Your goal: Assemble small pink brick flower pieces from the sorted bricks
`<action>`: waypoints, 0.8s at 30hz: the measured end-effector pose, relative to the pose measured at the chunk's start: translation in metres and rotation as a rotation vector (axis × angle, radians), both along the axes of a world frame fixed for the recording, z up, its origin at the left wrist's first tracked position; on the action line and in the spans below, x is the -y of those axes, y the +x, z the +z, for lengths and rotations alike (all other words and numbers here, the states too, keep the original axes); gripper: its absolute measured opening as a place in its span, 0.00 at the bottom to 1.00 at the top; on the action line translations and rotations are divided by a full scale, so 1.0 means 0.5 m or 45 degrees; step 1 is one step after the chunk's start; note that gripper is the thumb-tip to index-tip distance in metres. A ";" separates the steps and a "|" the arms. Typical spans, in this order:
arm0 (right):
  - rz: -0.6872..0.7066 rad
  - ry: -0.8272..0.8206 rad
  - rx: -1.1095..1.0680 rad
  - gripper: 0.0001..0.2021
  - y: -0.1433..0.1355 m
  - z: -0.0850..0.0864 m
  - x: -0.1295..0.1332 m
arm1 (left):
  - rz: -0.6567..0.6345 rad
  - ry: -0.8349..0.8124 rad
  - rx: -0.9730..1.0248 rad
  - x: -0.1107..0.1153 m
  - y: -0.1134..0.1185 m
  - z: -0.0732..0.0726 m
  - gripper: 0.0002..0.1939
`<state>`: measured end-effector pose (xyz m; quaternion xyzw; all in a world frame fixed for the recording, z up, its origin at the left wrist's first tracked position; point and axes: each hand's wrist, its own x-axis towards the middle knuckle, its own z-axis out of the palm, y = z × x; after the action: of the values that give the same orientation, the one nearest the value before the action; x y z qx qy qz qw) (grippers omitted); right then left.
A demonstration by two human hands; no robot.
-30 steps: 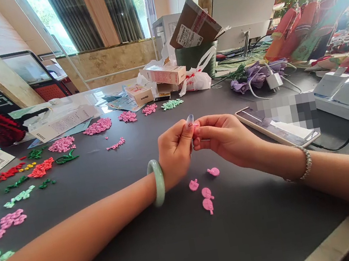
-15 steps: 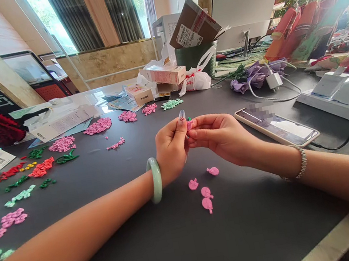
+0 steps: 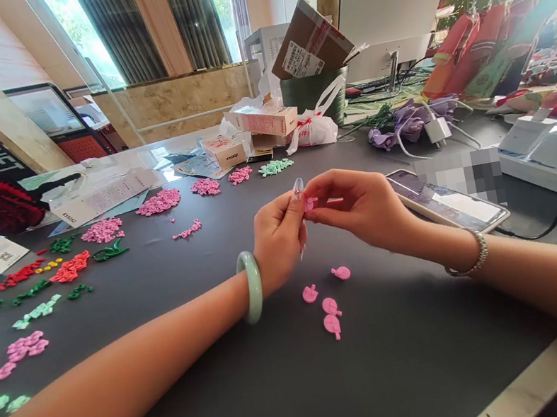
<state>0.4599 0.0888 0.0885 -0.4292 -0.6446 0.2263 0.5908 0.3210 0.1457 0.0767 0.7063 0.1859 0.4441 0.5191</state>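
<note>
Fingers [image 3: 295, 207] of the left hand [image 3: 278, 241] pinch tightly, thumb uppermost, on a small pink piece [image 3: 309, 204]; the right hand [image 3: 358, 205] meets it with thumb and forefinger set narrowly around it. From the left thumb the piece lies at about four o'clock, from the right fingertips at nine, so neither hand is clearly nearer. Its long axis is too small and covered to tell. Four loose pink discs [image 3: 332, 326] lie on the table [image 3: 211, 407] at about six o'clock from the grip, apart from both hands, the left being nearer. The closest disc to the wearer points its stub to six o'clock.
</note>
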 end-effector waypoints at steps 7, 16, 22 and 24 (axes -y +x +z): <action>-0.103 0.138 0.237 0.02 0.005 0.000 0.005 | -0.043 0.010 0.023 0.004 -0.001 0.001 0.29; -0.148 0.274 0.371 0.03 0.006 -0.007 0.001 | -0.038 -0.018 -0.015 0.008 -0.001 0.001 0.33; -0.133 0.261 0.349 0.02 0.004 -0.008 0.000 | -0.021 -0.030 -0.006 0.008 0.003 0.002 0.34; -0.121 0.243 0.324 0.02 0.004 -0.008 0.000 | -0.024 -0.017 -0.005 0.007 0.003 0.001 0.33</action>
<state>0.4620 0.0888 0.0847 -0.4262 -0.7119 0.0796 0.5524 0.3225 0.1421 0.0770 0.7053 0.1831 0.4365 0.5278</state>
